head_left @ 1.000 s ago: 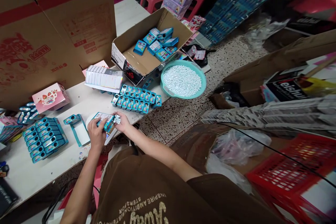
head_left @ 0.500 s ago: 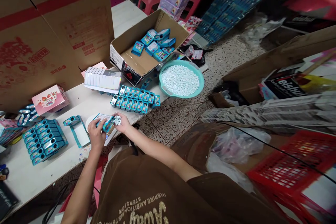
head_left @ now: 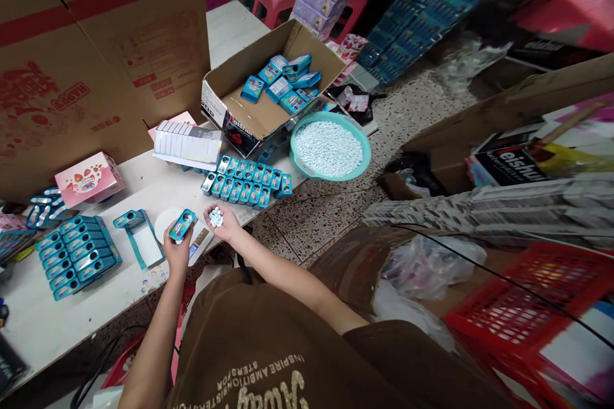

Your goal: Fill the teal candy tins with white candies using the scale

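Observation:
My left hand (head_left: 176, 250) is closed around a small blue tin (head_left: 183, 225), whose top end with a dark round hole faces up. My right hand (head_left: 229, 225) lies cupped, palm up, just right of the tin, with a small heap of white candies (head_left: 216, 216) in it. Tin and palm are a little apart. Beneath the left hand is a digital scale (head_left: 200, 244) with a small display, partly covered by the hand. A turquoise basin (head_left: 297, 169) full of the same candies sits beyond my right hand.
Upright blue tins (head_left: 247, 182) stand in rows beyond my hands, with another block of tins (head_left: 79, 255) at left. An open tray (head_left: 139, 239) lies between. An open carton (head_left: 249, 118) holds several blue packs. A red crate (head_left: 522, 307) is at right.
My left hand has turned the tin from lying sideways at the right palm to its top end facing up, and drawn it left, away from the palm. The right hand stays cupped with candies.

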Available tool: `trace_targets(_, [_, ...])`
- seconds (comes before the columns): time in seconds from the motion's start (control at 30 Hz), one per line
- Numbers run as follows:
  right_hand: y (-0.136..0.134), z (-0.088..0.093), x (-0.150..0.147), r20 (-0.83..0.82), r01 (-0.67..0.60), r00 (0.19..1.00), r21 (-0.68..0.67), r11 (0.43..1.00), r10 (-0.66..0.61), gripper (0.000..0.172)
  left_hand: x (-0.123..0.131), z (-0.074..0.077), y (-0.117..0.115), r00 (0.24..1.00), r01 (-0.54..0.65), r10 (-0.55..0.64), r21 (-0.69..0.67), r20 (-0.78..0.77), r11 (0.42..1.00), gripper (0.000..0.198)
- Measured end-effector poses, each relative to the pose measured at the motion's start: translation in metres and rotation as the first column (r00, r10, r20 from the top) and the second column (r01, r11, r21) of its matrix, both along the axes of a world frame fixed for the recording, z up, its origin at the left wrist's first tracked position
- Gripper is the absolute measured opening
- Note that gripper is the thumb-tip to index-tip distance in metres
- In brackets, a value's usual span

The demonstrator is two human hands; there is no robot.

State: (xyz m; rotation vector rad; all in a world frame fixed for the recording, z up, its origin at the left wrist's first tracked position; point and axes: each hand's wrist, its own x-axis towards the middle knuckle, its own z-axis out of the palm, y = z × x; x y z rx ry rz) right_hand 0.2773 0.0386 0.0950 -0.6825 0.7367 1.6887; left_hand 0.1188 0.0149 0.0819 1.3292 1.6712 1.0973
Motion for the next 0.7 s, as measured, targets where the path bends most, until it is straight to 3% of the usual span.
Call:
trace_targets(0.2, [-0.01,-0.002,0.008,0.076,-0.005,0.997,-0.08,0.997,0.012,0.024,-0.033,-0.04,0.014,0.96,-0.221,0.244,-0.163,0.138,0.962,0.058])
trace_targets(0.47, [-0.029,-0.006,0.019,0.081,-0.104,0.991,-0.084,0.991,0.111,0.023,-0.047,-0.08,0.024,0.947,-0.246,0.278,-0.191,0.162,0.95,0.056])
trace_targets(0.6, [-0.035,-0.006,0.019,0.029,-0.18,0.983,-0.03,0.983,0.181,0.024,-0.05,-0.084,0.019,0.962,-0.223,0.244,-0.159,0.124,0.962,0.055])
trace_targets(0.7, [-0.032,-0.007,0.013,-0.002,-0.172,0.985,-0.013,0.985,0.172,0.028,-0.052,-0.074,0.001,0.965,-0.26,0.257,-0.069,-0.05,0.963,0.072])
